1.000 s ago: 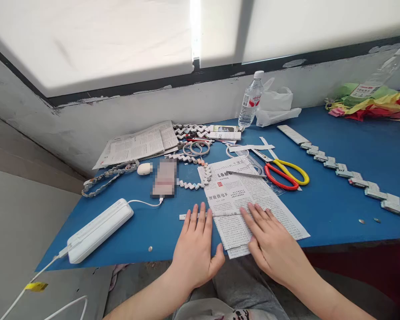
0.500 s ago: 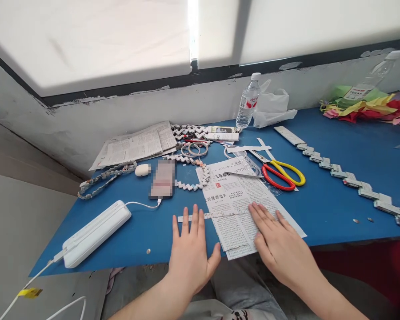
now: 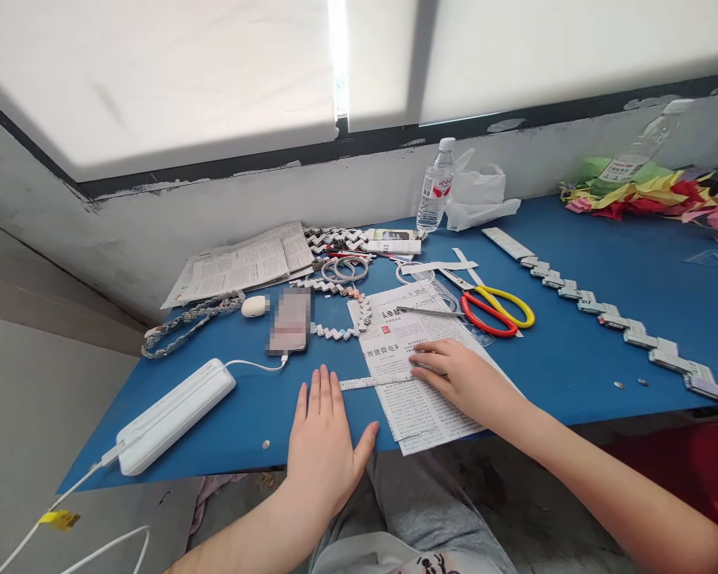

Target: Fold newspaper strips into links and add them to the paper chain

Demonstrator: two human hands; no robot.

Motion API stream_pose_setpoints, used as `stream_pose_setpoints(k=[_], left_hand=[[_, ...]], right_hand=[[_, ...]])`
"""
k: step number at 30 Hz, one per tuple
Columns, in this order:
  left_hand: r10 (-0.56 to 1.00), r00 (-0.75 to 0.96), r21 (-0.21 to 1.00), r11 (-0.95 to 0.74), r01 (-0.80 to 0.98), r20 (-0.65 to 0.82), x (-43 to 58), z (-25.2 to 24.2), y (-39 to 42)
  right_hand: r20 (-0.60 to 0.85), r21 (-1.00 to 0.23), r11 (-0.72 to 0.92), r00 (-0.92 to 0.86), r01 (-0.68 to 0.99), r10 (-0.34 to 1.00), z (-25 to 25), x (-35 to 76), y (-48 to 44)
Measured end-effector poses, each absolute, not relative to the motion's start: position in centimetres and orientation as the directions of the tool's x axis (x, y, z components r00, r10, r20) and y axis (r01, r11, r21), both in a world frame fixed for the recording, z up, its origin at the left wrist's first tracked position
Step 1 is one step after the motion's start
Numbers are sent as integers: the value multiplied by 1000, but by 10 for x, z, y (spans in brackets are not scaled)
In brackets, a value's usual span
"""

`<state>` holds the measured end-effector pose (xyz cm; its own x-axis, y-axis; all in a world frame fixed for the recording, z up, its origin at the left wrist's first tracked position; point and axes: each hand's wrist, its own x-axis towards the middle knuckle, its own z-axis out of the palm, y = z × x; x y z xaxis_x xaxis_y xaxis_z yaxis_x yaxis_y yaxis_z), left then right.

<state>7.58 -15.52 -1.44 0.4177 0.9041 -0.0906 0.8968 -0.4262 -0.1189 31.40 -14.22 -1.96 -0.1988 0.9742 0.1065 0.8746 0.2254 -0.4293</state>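
A narrow folded newspaper strip (image 3: 359,383) lies crosswise, its right part on top of newspaper sheets (image 3: 436,422). My left hand (image 3: 323,442) rests flat on the table at the strip's left end, fingers together and thumb spread; its fingertips cover that end. Over the sheets is my right hand (image 3: 455,375), with fingers stretched and slightly apart, the fingertips near the strip's right part. That hand hides the strip's right end. Just beyond it, scissors with red and yellow handles (image 3: 496,311) lie with blades apart, one blade over the sheets.
A zigzag folded-paper chain (image 3: 592,303) runs down the blue table's (image 3: 550,375) right side. A phone (image 3: 289,319) is wired to a white power bank (image 3: 176,418) at left. Behind stand a water bottle (image 3: 435,187) and a plastic bag (image 3: 482,187). Newspapers (image 3: 239,267) lie back left.
My right hand has slid left across the sheets towards the strip, its fingers now bent more to the left. My left hand has shifted slightly left and drawn its fingers together.
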Motion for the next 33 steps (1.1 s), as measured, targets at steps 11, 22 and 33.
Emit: stream_pose_setpoints(k=[11,22,33], left_hand=[[754,652,125,-641,758,-84,104,12,-111],[555,754,717,-358,598,-352,107,37,-24],[413,800,846,-118,520,-435,122,25,-15]], right_hand=[[-234,-686,117,-371,718,899,2,305,-106],[-363,-826,86,-642,558,676,33,331,-44],[-345,-853,32,-610,521,714,20,338,-43]])
